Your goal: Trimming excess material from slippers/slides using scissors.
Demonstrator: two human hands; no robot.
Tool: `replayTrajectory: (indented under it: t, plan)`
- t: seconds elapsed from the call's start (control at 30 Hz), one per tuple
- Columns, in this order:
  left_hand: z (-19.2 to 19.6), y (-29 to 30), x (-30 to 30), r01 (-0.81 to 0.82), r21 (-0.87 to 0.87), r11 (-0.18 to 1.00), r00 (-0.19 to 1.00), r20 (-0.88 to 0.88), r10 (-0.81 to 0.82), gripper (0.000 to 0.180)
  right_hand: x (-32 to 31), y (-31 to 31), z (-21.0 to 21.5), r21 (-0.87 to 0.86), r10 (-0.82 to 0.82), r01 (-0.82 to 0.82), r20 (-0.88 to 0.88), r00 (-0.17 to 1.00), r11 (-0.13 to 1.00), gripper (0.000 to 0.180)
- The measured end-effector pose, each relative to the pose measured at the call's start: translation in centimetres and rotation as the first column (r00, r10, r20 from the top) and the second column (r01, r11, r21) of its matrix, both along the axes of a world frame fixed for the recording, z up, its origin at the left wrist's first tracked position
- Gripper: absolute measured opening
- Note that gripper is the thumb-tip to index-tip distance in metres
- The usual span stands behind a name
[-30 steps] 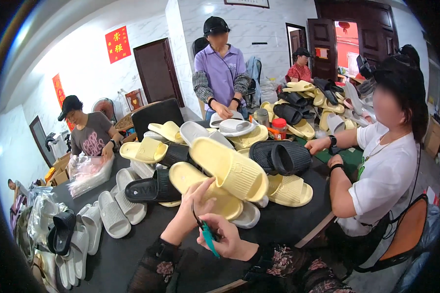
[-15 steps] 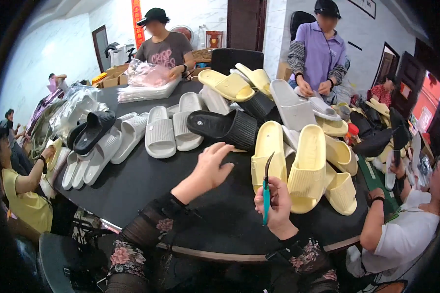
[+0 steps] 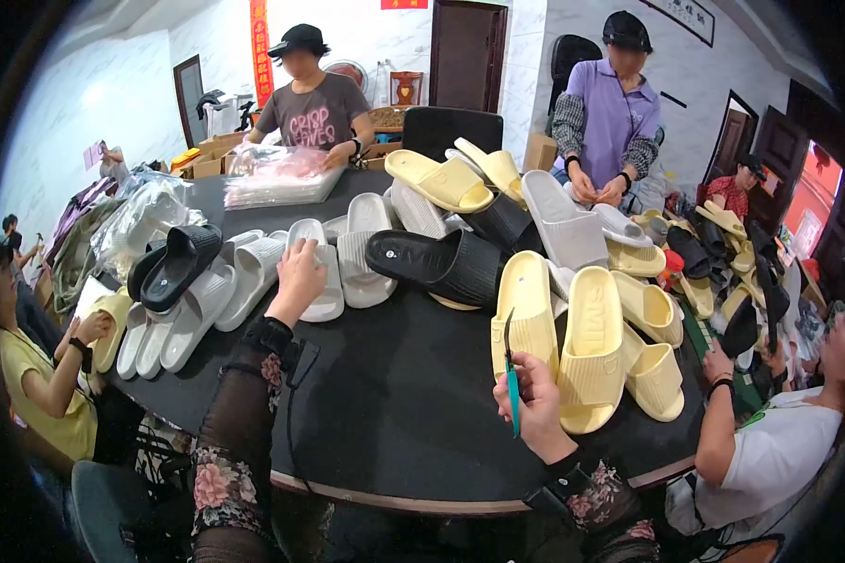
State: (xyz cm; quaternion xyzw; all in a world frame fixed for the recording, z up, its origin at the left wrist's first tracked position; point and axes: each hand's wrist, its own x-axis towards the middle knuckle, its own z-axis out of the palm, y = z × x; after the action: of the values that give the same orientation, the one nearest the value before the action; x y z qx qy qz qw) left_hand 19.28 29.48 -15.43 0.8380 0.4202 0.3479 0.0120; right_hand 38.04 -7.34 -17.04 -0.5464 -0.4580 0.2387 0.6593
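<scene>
Grey slide not yet lifted, under half-spread fingers of left hand, hold uncertain; right hand clasps teal-handled tool.

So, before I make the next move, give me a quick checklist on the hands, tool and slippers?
1. Right hand has the green-handled tool: ok, held with its dark tip pointing away from the wearer.
2. Left hand at the light grey slipper: ok, laid over it.
3. Left grip firm: cannot tell, the fingertips' hold is unclear.
4. That slipper sole down: ok.
5. Tool tip off the yellow slipper: cannot tell, they overlap in this view.
</scene>
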Motion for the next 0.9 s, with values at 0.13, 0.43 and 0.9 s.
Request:
replayTrajectory:
  t: [0.13, 0.43, 0.9]
  plan:
    - [0.5, 2.0, 0.6, -0.011, 0.023, 1.000, 0.997, -0.072, 0.012, 0.049, 0.0, 0.1, -0.1, -0.011, 0.022, -0.021, 0.053, 0.998, 1.000, 0.040]
    - [1.9, 2.3, 2.1, -0.063, -0.075, 0.995, 0.978, -0.202, 0.047, 0.034, 0.8, 0.6, -0.3, -0.058, -0.036, 0.046, 0.159, 0.987, 0.997, 0.042]
    - [4.3, -6.4, -2.7, 0.288, -0.421, 0.860, 0.954, 0.052, -0.295, 0.022, 0.7, 0.7, -0.8, -0.026, -0.053, 0.057, 0.151, 0.987, 0.998, 0.041]
